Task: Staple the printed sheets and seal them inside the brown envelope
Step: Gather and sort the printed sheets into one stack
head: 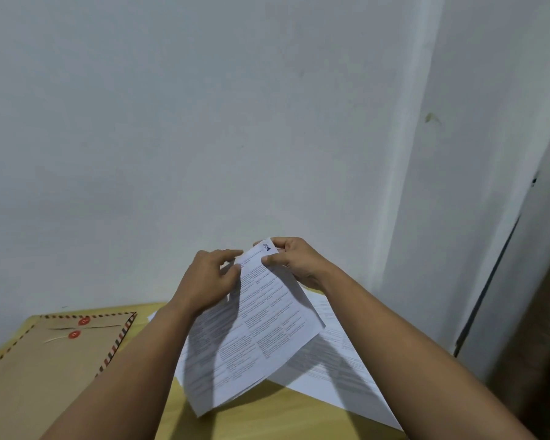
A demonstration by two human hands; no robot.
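I hold a small stack of printed sheets (254, 331) tilted up above the table. My right hand (294, 262) pinches its top corner between thumb and fingers. My left hand (208, 281) grips the stack's left edge near the top, fingers curled on the paper. More printed sheets (340, 363) lie flat on the table under and to the right of the held stack. The brown envelope (51, 366), with a striped border and two red string-tie discs, lies flat on the left, partly under my left forearm. No stapler is in view.
The yellow wooden table (286, 414) stands against a pale wall (204, 122). To the right runs a wall corner and a dark vertical strip (489, 281). The table's far left edge is close to the envelope.
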